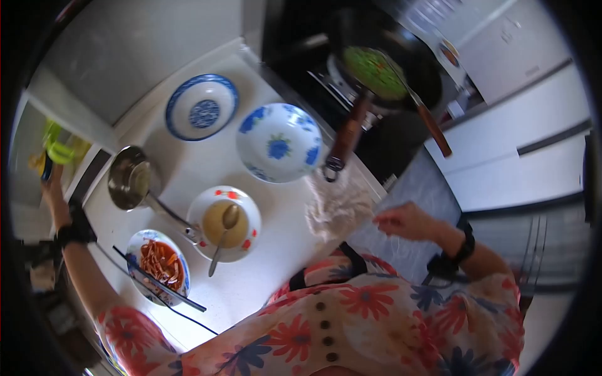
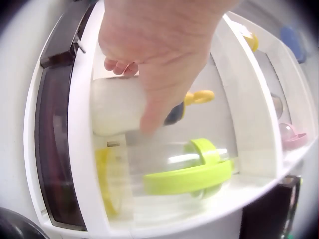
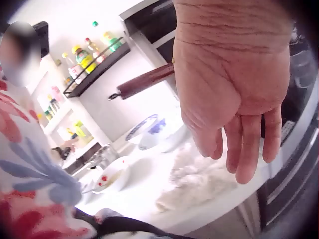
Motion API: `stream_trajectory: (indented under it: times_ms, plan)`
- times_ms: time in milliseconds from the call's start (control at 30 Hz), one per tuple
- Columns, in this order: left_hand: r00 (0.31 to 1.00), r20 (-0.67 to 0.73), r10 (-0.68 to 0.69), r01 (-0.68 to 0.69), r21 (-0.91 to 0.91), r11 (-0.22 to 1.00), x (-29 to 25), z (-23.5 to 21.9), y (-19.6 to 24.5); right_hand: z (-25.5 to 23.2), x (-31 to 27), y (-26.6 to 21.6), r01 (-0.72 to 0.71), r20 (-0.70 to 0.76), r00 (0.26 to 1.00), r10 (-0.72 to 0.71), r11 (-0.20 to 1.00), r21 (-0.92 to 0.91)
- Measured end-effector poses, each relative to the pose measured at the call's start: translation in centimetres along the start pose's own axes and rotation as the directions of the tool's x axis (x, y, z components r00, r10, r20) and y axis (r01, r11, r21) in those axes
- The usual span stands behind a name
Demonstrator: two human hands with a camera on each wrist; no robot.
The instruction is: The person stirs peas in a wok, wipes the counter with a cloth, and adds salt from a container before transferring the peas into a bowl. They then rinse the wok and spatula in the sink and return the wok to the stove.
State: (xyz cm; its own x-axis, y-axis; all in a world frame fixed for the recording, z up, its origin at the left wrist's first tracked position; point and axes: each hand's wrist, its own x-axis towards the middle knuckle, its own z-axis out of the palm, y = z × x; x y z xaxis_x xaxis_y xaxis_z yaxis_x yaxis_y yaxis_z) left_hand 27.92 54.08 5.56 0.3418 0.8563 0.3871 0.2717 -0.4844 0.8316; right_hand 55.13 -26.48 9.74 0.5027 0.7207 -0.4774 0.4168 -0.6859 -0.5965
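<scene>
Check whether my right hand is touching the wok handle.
Apart. The head view shows a gap between the right hand and the wok handle, with white cloth visible in it.

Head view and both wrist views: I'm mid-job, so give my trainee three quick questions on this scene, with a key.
1. Where does the spoon's head sit?
A) the wok
B) the red-marked bowl
C) the blue-rimmed plate

2. True or false: the right hand holds nothing.

3. Fill in: near the left hand, the clear container has ____ trim.

Key: 1 B; 2 true; 3 green.
</scene>
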Motion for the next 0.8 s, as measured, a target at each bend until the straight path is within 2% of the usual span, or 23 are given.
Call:
stream_trajectory:
  times_ms: [33, 67, 100, 133, 167, 200, 233, 267, 300, 367, 400, 433, 467, 500, 567, 600, 667, 700, 767, 800]
  plan:
    - [0.994, 0.102, -0.031, 0.027, 0.034, 0.999, -0.8, -1.2, 0.9, -0.1, 0.2, 1.5, -0.032, -0.021, 0.999, 0.034, 0.996, 0.079]
    - [0.989, -0.082, -0.127, 0.14, 0.176, 0.975, -1.5, -2.1, 1.4, -0.3, 0.3, 3.2, -0.1, -0.055, 0.993, 0.104, 0.993, 0.069]
    - [1.0, 0.021, -0.023, 0.015, 0.316, 0.949, -1.4, -4.4, -0.6, -0.5, 0.5, 5.0, -0.164, -0.084, 0.982, 0.168, 0.985, 0.057]
    - [0.955, 0.275, 0.107, -0.233, 0.478, 0.847, -1.2, -7.6, -1.6, -0.7, 0.9, 7.4, -0.139, -0.208, 0.968, 0.138, 0.99, 0.01]
    - [0.953, 0.281, 0.113, -0.242, 0.479, 0.844, -2.8, -8.3, 0.1, -0.9, 1.3, 9.4, -0.116, -0.325, 0.941, 0.096, 0.992, -0.042]
    - [0.978, 0.195, 0.076, -0.127, 0.263, 0.956, -5.4, -8.6, 2.7, -1.5, 1.7, 10.6, -0.114, -0.323, 0.941, 0.097, 0.993, -0.034]
    - [0.993, 0.117, 0.014, -0.017, 0.023, 1.0, -8.3, -8.2, 5.8, -2.2, 2.3, 11.6, -0.095, -0.451, 0.89, 0.064, 0.994, -0.048]
    - [0.994, 0.113, 0.014, -0.018, 0.034, 0.999, -11.2, -7.4, 8.8, -2.8, 3.0, 12.7, -0.077, -0.569, 0.822, 0.025, 0.995, -0.067]
    - [0.997, 0.082, -0.001, -0.003, 0.041, 0.999, -14.1, -6.6, 11.9, -3.4, 4.0, 13.7, -0.065, -0.562, 0.827, 0.018, 0.996, -0.064]
    - [0.999, 0.034, -0.01, 0.008, 0.062, 0.998, -19.3, -5.2, 17.3, -4.5, 6.4, 15.1, 0.084, -0.675, 0.705, -0.22, 0.97, -0.228]
    - [0.997, 0.061, -0.051, 0.049, 0.032, 0.998, -21.9, -4.3, 19.3, -5.1, 7.4, 15.3, 0.103, -0.67, 0.705, -0.233, 0.968, -0.228]
    - [0.992, 0.088, -0.09, 0.091, 0.003, 0.996, -24.4, -3.2, 21.0, -5.7, 8.4, 15.2, 0.056, -0.645, 0.733, -0.214, 0.965, -0.257]
    - [0.994, 0.066, -0.088, 0.087, 0.02, 0.996, -26.8, -1.9, 22.0, -6.3, 9.3, 15.3, 0.01, -0.62, 0.76, -0.195, 0.957, -0.289]
    - [0.995, 0.049, -0.089, 0.087, 0.033, 0.996, -29.4, -0.4, 23.5, -6.7, 10.5, 16.1, 0.031, -0.612, 0.763, -0.21, 0.957, -0.29]
    - [0.972, 0.126, -0.198, 0.207, -0.059, 0.977, -34.6, 2.8, 26.1, -6.7, 13.1, 18.5, -0.002, -0.562, 0.731, -0.387, 0.822, -0.569]
    - [0.971, 0.161, -0.179, 0.19, -0.055, 0.98, -36.7, 4.1, 26.4, -6.9, 14.0, 19.3, 0.018, -0.55, 0.733, -0.4, 0.82, -0.572]
    - [0.962, 0.198, -0.19, 0.21, -0.087, 0.974, -41.1, 7.1, 27.9, -7.2, 15.7, 20.3, 0.074, -0.528, 0.619, -0.581, 0.713, -0.697]
    - [0.955, 0.203, -0.218, 0.246, -0.124, 0.961, -43.3, 9.2, 29.4, -7.4, 16.4, 20.4, 0.096, -0.517, 0.618, -0.593, 0.709, -0.699]
    - [0.948, 0.209, -0.24, 0.271, -0.134, 0.953, -47.1, 12.0, 30.4, -7.7, 17.1, 20.1, 0.3, -0.641, 0.544, -0.542, 0.839, -0.454]
    - [0.938, 0.23, -0.261, 0.299, -0.151, 0.942, -48.8, 13.0, 30.6, -7.9, 16.9, 20.3, 0.242, -0.539, 0.737, -0.407, 0.904, -0.352]
